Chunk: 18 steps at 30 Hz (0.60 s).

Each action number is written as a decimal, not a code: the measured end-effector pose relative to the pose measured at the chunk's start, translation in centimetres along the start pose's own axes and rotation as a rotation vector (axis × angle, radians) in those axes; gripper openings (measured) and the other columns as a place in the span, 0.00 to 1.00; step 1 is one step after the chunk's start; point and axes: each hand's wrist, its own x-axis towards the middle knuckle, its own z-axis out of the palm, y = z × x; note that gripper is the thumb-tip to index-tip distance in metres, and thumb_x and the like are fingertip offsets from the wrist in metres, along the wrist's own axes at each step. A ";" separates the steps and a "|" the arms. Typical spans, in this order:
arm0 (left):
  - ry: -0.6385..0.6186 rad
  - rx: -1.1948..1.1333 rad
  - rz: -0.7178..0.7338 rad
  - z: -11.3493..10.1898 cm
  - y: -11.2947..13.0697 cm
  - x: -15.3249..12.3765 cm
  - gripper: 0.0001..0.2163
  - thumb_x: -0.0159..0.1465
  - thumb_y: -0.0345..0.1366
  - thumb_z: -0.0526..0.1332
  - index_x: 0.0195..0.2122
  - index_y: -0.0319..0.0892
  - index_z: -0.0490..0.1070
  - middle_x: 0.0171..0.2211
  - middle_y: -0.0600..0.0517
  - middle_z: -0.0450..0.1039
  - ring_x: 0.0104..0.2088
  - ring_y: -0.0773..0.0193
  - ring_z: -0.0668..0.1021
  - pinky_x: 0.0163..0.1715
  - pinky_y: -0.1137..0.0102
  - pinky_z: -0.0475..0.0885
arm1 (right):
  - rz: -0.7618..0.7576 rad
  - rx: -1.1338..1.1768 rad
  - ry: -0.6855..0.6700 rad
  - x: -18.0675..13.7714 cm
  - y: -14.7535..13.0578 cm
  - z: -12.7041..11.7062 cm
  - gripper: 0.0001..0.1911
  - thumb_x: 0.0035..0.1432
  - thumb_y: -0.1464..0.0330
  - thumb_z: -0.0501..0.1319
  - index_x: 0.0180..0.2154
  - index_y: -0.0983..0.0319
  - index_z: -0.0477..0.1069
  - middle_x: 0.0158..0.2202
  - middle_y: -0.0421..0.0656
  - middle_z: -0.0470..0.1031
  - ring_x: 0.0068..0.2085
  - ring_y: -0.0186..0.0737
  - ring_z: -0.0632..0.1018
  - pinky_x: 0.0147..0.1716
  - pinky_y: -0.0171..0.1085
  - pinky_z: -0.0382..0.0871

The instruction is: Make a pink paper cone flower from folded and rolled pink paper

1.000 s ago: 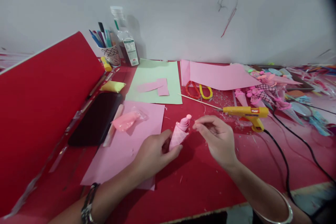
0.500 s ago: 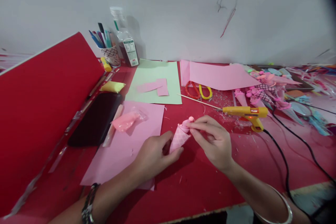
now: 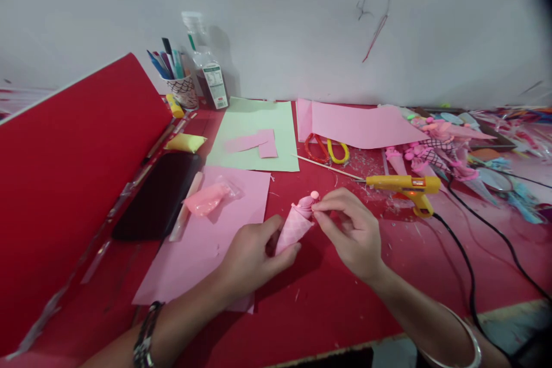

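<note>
A small pink ice cream cone model (image 3: 294,226) is held tilted in my left hand (image 3: 254,250), with the thumb in front and the fingers behind. Its paper cone bears a pale lattice pattern. Pink swirled clay fills the mouth, topped by a small coral ball (image 3: 314,195). My right hand (image 3: 351,233) has thumb and forefinger pinched together at the right side of the swirl. Whatever lies between those fingertips is too small to make out. Left of the cone, a bag of coral clay (image 3: 207,199) rests on a pink sheet (image 3: 233,224).
A yellow glue gun (image 3: 403,185) with its cord lies at right, near a thin stick (image 3: 328,167) and scissors (image 3: 338,151). Finished pink cones (image 3: 448,146) are heaped behind it. At left are a black phone (image 3: 157,198), a bottle (image 3: 211,80) and a pen cup (image 3: 181,91).
The cone has shifted slightly left and turned a little in my left hand. My right fingertips have drawn slightly away to the right, baring more of the swirl.
</note>
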 end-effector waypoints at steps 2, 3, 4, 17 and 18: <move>-0.003 -0.014 -0.004 -0.1 0.0 0.0 0.12 0.55 0.40 0.54 0.21 0.42 0.52 0.16 0.60 0.54 0.17 0.73 0.60 0.17 0.76 0.52 | -0.006 0.008 -0.010 0.0 0.0 0.0 0.07 0.51 0.75 0.57 0.30 0.58 0.69 0.28 0.40 0.69 0.31 0.36 0.70 0.29 0.37 0.64; -0.003 -0.019 -0.008 -0.1 0.1 0.0 0.12 0.56 0.40 0.54 0.21 0.42 0.52 0.16 0.60 0.54 0.17 0.73 0.60 0.17 0.76 0.52 | -0.005 0.013 -0.010 -0.1 0.0 0.0 0.07 0.51 0.75 0.56 0.31 0.58 0.69 0.28 0.40 0.69 0.31 0.36 0.70 0.29 0.37 0.64; -0.002 -0.031 -0.014 -0.1 0.1 0.0 0.12 0.56 0.40 0.54 0.21 0.41 0.53 0.16 0.60 0.54 0.17 0.72 0.59 0.17 0.76 0.52 | 0.002 0.021 -0.001 -0.1 0.0 0.0 0.07 0.51 0.75 0.56 0.31 0.58 0.69 0.29 0.40 0.68 0.31 0.36 0.70 0.29 0.36 0.64; -0.034 -0.483 0.009 -0.1 0.2 -0.3 0.11 0.64 0.38 0.44 0.36 0.43 0.64 0.32 0.52 0.67 0.35 0.65 0.69 0.40 0.71 0.64 | 0.189 0.152 -0.403 -0.8 0.5 1.2 0.17 0.48 0.67 0.60 0.42 0.60 0.63 0.37 0.42 0.67 0.38 0.37 0.69 0.39 0.38 0.65; -0.065 -0.469 0.034 -0.1 0.4 -0.3 0.10 0.64 0.37 0.45 0.39 0.43 0.63 0.35 0.51 0.68 0.38 0.64 0.69 0.42 0.71 0.63 | 0.207 0.168 -0.415 -0.9 0.5 1.3 0.17 0.48 0.67 0.60 0.42 0.60 0.63 0.38 0.43 0.67 0.40 0.39 0.69 0.41 0.39 0.64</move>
